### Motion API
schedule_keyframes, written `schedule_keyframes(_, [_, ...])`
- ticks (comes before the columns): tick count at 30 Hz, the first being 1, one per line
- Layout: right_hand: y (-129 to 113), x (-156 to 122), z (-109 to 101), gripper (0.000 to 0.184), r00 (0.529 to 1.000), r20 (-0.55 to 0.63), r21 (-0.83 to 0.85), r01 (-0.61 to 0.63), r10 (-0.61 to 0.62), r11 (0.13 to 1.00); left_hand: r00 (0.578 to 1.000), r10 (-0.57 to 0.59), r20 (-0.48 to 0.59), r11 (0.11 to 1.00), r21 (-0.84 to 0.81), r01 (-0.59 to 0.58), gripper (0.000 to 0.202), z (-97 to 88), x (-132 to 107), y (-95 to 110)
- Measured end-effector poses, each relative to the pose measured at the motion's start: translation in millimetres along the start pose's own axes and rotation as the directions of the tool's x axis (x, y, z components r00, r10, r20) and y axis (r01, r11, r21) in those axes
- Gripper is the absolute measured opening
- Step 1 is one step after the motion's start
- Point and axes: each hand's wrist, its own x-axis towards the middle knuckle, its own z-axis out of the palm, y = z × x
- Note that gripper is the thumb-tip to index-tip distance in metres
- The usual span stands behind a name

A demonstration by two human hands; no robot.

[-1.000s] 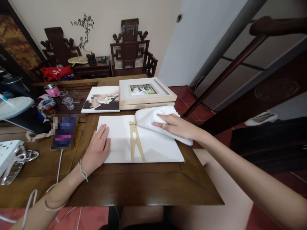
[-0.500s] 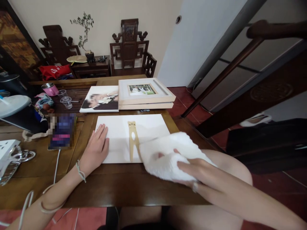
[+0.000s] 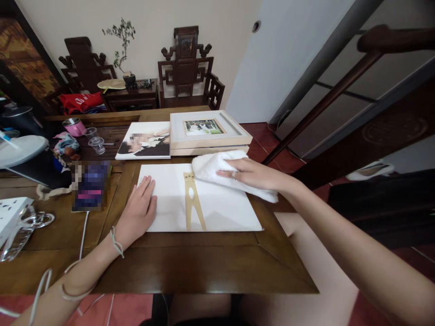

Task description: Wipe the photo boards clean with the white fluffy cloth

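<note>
A white board (image 3: pixel 217 208), the back of a picture frame with a tan stand (image 3: pixel 192 201) on it, lies flat on the wooden table (image 3: pixel 204 267). My left hand (image 3: pixel 137 213) rests flat on the board's left edge, fingers stretched out. My right hand (image 3: pixel 253 174) presses a folded white cloth (image 3: pixel 217 165) onto the board's far right corner, fingers laid over the cloth.
Behind the board lie a stack of light wooden picture frames (image 3: pixel 209 131) and a photo print (image 3: pixel 144 141). A phone (image 3: pixel 90 185) with a white cable, plastic cups (image 3: pixel 95 142), a pink mug (image 3: pixel 73 127) and a white box (image 3: pixel 13 213) sit to the left. Carved chairs (image 3: pixel 186 68) stand beyond.
My right hand with the cloth swept down to the board's near right corner half a second ago, then back up to the far right corner. My left hand stayed put.
</note>
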Motion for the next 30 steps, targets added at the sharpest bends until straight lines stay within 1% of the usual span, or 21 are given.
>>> schedule_keyframes(2, [0.8,9.9,2.4,0.031,0.999,-0.026,0.003,0.040,-0.040,0.999,1.000,0.001,0.002,1.000,0.002,-0.001,0.047,-0.2,-0.1,-0.2])
schedule_keyframes(3, [1.2,10.3,6.1,0.028,0.997,-0.045,-0.007,0.055,-0.055,0.998,1.000,0.002,0.004,1.000,0.003,-0.002,0.047,-0.2,-0.2,-0.3])
schedule_keyframes(5, [1.1,1.6,18.2,0.017,0.994,-0.086,-0.031,0.072,-0.074,0.997,1.000,0.008,0.004,1.000,0.005,-0.008,0.047,-0.1,-0.5,-0.5])
schedule_keyframes(7, [-1.8,-19.0,33.8,0.006,0.991,-0.104,-0.054,0.084,-0.089,0.995,1.000,0.015,-0.001,1.000,0.005,-0.015,0.047,0.2,-0.8,-0.7])
schedule_keyframes(9, [-8.0,-49.4,48.3,0.010,0.989,-0.116,-0.081,0.080,-0.090,0.993,1.000,0.021,-0.009,1.000,0.003,-0.021,0.047,0.6,-1.1,-0.8])
schedule_keyframes(11, [-16.6,-84.5,57.5,0.017,0.994,-0.100,-0.099,0.039,-0.049,0.994,0.999,0.030,-0.016,1.000,0.005,-0.030,0.046,0.8,-1.3,-0.8])
schedule_keyframes(12, [-21.1,-101.8,59.2,0.023,0.996,-0.084,-0.101,0.015,-0.023,0.995,0.999,0.033,-0.018,0.999,0.008,-0.033,0.046,0.8,-1.4,-0.8])
schedule_keyframes(14, [-29.1,-130.7,56.1,0.033,1.000,-0.024,-0.072,0.000,-0.002,0.997,0.999,0.032,-0.020,0.999,0.016,-0.032,0.045,0.7,-1.4,-0.6])
schedule_keyframes(16, [-33.6,-146.8,46.1,0.038,0.998,0.057,-0.021,0.015,-0.014,1.000,0.999,0.028,-0.016,0.999,0.024,-0.028,0.046,0.6,-1.4,-0.5])
schedule_keyframes(17, [-33.8,-148.9,39.7,0.036,0.995,0.094,0.003,0.016,-0.017,1.000,1.000,0.026,-0.014,0.999,0.026,-0.026,0.046,0.5,-1.3,-0.5])
schedule_keyframes(18, [-32.5,-146.8,33.1,0.032,0.992,0.125,0.019,0.006,-0.009,1.000,1.000,0.025,-0.012,0.999,0.026,-0.025,0.046,0.5,-1.2,-0.5])
schedule_keyframes(20, [-26.1,-131.8,21.4,0.025,0.989,0.148,0.027,-0.027,0.022,0.999,1.000,0.021,-0.007,1.000,0.024,-0.021,0.046,0.7,-0.8,-0.6])
schedule_keyframes(23, [-14.8,-90.1,13.3,0.029,0.996,0.081,0.027,-0.042,0.040,0.999,1.000,0.008,-0.001,1.000,0.022,-0.008,0.047,1.3,0.0,-1.1])
schedule_keyframes(25, [-12.9,-57.5,16.2,0.031,1.000,0.011,0.066,-0.004,0.003,0.998,1.000,0.000,0.004,1.000,0.021,0.000,0.047,1.6,0.5,-1.5])
schedule_keyframes(27, [-17.6,-28.4,25.3,0.030,0.993,-0.113,0.121,0.039,-0.025,0.992,1.000,-0.002,0.006,1.000,0.018,0.002,0.047,1.7,0.8,-1.9])
schedule_keyframes(29, [-27.2,-9.1,38.3,0.023,0.973,-0.226,0.143,0.071,-0.037,0.987,1.000,0.001,0.005,1.000,0.012,-0.001,0.047,1.4,0.7,-2.1])
schedule_keyframes(30, [-33.0,-4.7,45.3,0.018,0.968,-0.248,0.139,0.085,-0.049,0.987,1.000,0.002,0.003,1.000,0.009,-0.002,0.046,1.2,0.6,-2.0])
